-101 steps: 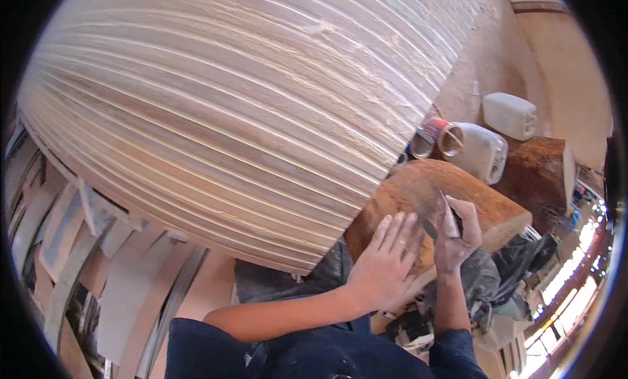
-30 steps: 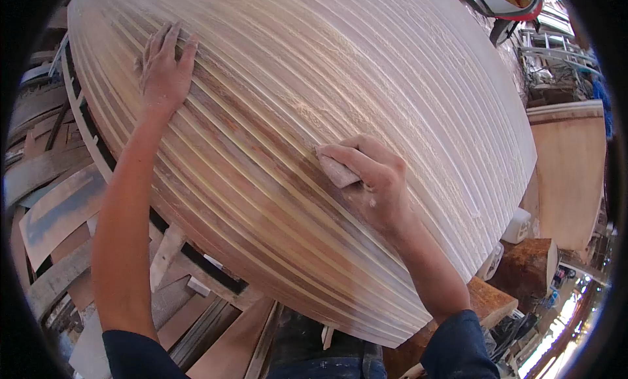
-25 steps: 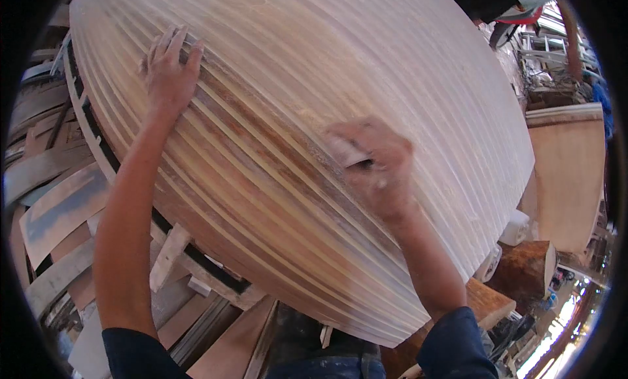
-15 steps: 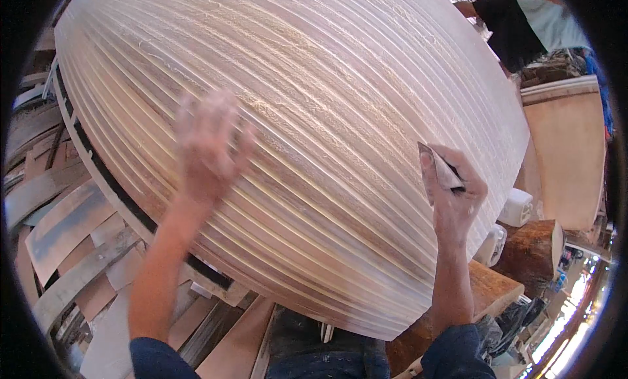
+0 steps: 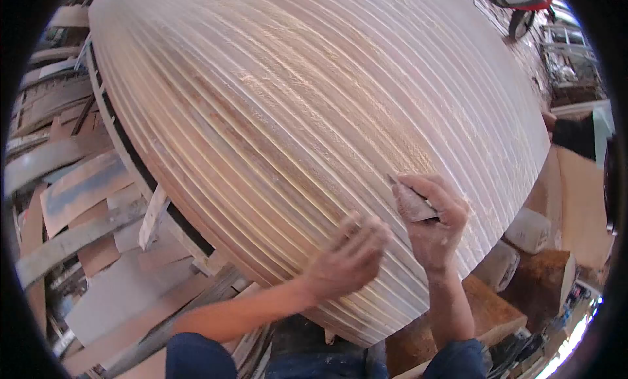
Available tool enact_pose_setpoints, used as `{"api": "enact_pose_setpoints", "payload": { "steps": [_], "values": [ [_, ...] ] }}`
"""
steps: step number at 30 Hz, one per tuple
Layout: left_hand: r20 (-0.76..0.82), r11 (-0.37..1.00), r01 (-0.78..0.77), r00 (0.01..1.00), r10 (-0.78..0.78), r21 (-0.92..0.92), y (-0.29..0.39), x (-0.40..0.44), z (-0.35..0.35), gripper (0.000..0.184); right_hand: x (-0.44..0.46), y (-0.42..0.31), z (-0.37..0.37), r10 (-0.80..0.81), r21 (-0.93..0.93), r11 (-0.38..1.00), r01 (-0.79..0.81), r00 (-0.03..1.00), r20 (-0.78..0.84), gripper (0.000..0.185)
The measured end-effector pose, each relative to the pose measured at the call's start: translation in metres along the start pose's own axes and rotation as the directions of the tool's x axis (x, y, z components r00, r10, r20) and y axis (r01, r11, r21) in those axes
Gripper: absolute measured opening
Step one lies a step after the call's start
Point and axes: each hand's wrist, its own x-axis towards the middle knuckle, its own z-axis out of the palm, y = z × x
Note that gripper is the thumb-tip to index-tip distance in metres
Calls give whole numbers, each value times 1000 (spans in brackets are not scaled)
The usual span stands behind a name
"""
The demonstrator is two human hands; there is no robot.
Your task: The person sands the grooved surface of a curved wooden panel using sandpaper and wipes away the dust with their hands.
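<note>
A large curved, ribbed surface [image 5: 261,117], dusty and streaked in pale pink and tan, fills the middle of the head view. My left hand [image 5: 350,258], slightly blurred, is over its lower part with the fingers stretched out and nothing visible in them; I cannot tell whether it touches the ribs. Just up and to the right, my right hand [image 5: 437,215] grips what looks like a folded piece of sandpaper [image 5: 413,204] between thumb and fingers. White dust coats the right hand.
Loose boards and curved offcuts [image 5: 85,196] lie piled on the left. Wooden blocks [image 5: 490,307] and white plastic jugs [image 5: 526,231] stand at the lower right. Another person's dark sleeve [image 5: 575,138] shows at the right edge. A wheel [image 5: 520,24] is at the top right.
My left hand has swept down and right across the ribs, closer to my right hand. The right hand has shifted slightly down and left, still holding the sandpaper. The view has turned.
</note>
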Motion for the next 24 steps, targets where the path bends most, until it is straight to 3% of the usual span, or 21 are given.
{"api": "enact_pose_setpoints", "payload": {
  "steps": [1, 3, 5, 10, 14, 24],
  "values": [
    [-15, 1000, -20, 1000, 20, 9, -19, -3, -7, 42, 1, 3, 1, -21, 13, 1000, 21, 1000, 15, 25],
    [-88, 984, 77, 994, -63, 159, -74, 11, -41, 38, 3, 5, 5, -2, 34, 999, -2, 994, 109, 28],
    [-199, 933, 111, 979, -43, 343, -142, 13, -67, 31, 11, 7, 20, -46, 38, 998, 42, 991, 124, 21],
    [-484, 834, 451, 833, -267, 316, -265, 30, -107, 27, 37, 0, 63, -126, 141, 985, 103, 978, 169, 20],
    [-592, 799, 562, 725, -352, 214, -284, 37, -100, 30, 39, 2, 72, -167, 81, 985, 153, 961, 220, 20],
    [-607, 790, 573, 713, -351, 216, -286, 35, -96, 30, 46, -5, 92, -322, -18, 941, 337, 913, 251, 36]
  ]
}}
